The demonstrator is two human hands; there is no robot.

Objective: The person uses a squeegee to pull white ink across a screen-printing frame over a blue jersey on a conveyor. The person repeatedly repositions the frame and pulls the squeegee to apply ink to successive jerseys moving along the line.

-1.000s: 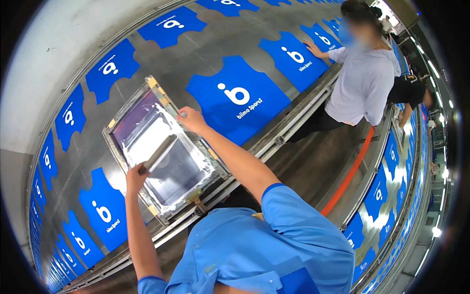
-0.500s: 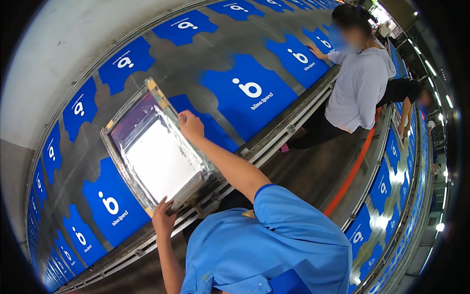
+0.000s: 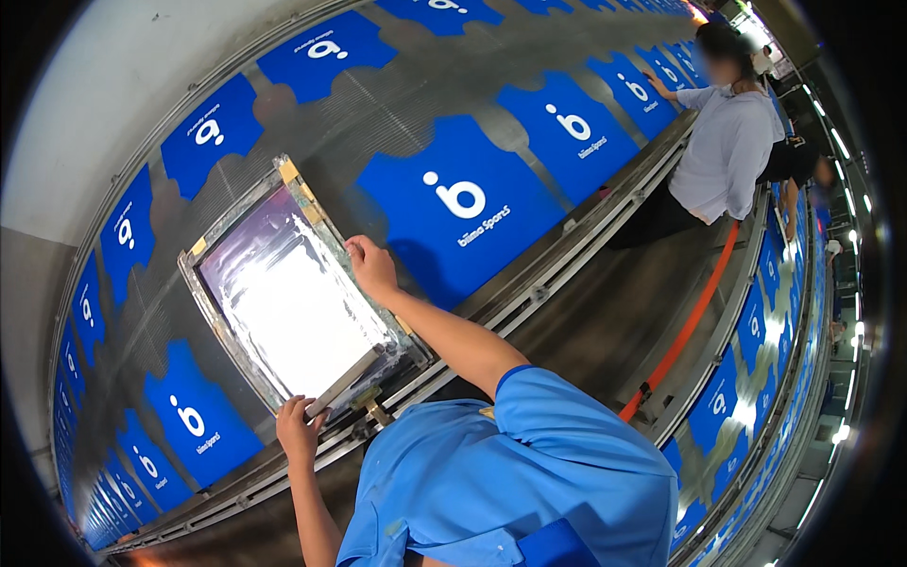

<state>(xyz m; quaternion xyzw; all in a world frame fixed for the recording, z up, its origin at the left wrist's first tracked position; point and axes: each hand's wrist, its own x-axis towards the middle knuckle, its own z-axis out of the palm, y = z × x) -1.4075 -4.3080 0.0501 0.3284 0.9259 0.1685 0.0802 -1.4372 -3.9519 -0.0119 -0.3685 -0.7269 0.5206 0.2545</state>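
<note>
A screen-printing frame (image 3: pixel 326 222) with worn, taped edges lies over the long dark table. White ink covers most of its mesh, with a purplish strip (image 3: pixel 248 227) at the far end. My right hand (image 3: pixel 375 272) is closed on the frame's right side rail, thumb and fingers at the edge. My left hand (image 3: pixel 299 432) has its fingers curled over the near left corner, beside a pale bar (image 3: pixel 348 381) that crosses the near end. Whether that bar is a squeegee I cannot tell. A printed blue shirt panel (image 3: pixel 515 203) lies just right of the frame; another printed panel (image 3: pixel 203 439) lies left.
More printed blue panels (image 3: pixel 326 57) line the table's far side. A metal rail (image 3: pixel 539 295) edges the table near me. At the right, a person in a light hoodie (image 3: pixel 723 151) reaches over the same table. Behind, a second table (image 3: pixel 723 402) carries more panels.
The frame has shifted over the blue panel that partly showed at its right, hiding it. The dark band across the mesh no longer shows. Both hands stay on the frame.
</note>
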